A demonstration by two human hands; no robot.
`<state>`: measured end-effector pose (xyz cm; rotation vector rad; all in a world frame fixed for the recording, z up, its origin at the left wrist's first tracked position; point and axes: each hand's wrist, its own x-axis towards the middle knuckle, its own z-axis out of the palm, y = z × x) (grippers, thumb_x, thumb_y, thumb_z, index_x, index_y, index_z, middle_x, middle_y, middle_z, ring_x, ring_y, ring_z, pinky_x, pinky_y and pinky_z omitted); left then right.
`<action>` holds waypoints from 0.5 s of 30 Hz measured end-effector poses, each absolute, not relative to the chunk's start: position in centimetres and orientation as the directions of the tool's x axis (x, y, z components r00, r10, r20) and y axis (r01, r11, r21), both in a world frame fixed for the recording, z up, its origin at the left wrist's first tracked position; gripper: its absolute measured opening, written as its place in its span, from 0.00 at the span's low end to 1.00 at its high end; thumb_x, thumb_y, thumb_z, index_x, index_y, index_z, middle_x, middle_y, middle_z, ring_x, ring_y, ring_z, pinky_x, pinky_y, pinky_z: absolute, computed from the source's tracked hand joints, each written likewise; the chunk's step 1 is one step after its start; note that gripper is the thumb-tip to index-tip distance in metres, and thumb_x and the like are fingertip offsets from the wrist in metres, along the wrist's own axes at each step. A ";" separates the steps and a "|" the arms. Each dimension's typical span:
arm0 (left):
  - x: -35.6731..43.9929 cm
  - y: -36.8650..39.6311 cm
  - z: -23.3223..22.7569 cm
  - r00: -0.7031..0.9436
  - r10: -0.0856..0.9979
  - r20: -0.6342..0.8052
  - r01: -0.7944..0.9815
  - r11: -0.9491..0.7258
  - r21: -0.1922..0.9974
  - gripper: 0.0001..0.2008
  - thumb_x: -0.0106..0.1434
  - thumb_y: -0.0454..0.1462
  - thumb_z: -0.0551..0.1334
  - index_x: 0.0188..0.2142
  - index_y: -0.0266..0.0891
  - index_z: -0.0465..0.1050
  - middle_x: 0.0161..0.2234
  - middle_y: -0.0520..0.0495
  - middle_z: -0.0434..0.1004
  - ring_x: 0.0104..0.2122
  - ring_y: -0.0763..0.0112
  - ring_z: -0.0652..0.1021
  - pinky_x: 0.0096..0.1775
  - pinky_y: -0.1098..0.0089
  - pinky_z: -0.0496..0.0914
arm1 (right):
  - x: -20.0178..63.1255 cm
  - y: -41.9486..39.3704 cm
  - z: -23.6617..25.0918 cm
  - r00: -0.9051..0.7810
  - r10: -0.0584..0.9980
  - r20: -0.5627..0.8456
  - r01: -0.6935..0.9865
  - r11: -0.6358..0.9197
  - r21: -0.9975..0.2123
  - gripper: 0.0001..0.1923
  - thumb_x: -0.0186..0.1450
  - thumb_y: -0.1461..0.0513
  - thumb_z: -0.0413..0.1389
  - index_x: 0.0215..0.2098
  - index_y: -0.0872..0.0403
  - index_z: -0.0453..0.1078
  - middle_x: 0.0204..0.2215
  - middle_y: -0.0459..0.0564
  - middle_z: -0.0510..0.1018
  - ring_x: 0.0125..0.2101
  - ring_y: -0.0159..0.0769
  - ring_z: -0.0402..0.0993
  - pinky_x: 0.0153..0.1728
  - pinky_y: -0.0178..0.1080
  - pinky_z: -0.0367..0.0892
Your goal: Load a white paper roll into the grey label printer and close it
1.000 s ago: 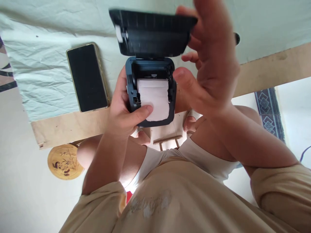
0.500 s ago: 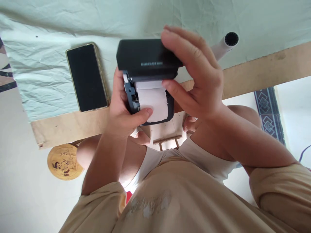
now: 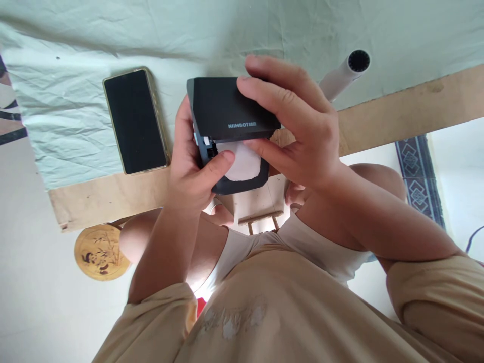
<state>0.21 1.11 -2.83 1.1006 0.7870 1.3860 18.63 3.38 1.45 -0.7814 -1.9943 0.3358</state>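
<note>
A dark label printer (image 3: pixel 260 184) marked NIIMBOT is held up over the table's front edge. Its black lid (image 3: pixel 219 103) stands partly raised, and a white paper roll (image 3: pixel 244 164) shows inside. My left hand (image 3: pixel 192 166) is closed round the printer's left side, thumb over the near part by the paper. My right hand (image 3: pixel 306 121) grips the lid's right side, fingers on top and thumb along its lower edge. Part of the lid's right end and the printer's underside are hidden by the hands.
A smartphone (image 3: pixel 135 121) in a clear case lies on the green cloth (image 3: pixel 212 30) to the left. A white cylinder (image 3: pixel 342 75) with a dark end lies to the right. The table's wooden edge (image 3: pixel 393 113) runs in front; a round wooden stool (image 3: pixel 101 252) stands below left.
The lid has swung down towards me with my right hand on it, covering more of the paper roll. My left hand keeps its hold on the printer.
</note>
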 end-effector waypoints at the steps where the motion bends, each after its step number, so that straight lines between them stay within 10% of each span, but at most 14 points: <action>1: 0.2 1.1 -2.8 0.078 0.981 0.175 -0.344 -0.139 0.929 0.42 0.49 0.46 0.73 0.62 0.49 0.61 0.61 0.46 0.67 0.60 0.55 0.72 0.64 0.53 0.66 | 18.7 3.4 1.5 -0.355 0.652 0.670 0.380 0.755 -0.535 0.18 0.68 0.60 0.53 0.56 0.50 0.67 0.57 0.49 0.70 0.60 0.39 0.68 0.62 0.44 0.68; 15: -0.7 1.3 -4.1 0.248 0.922 0.299 -0.398 -0.184 0.899 0.55 0.45 0.33 0.72 0.68 0.51 0.47 0.58 0.43 0.68 0.51 0.61 0.78 0.43 0.64 0.79 | 19.2 3.7 1.8 -0.473 0.630 0.616 0.366 0.777 -0.513 0.24 0.69 0.59 0.48 0.61 0.59 0.61 0.62 0.57 0.65 0.65 0.38 0.62 0.69 0.43 0.62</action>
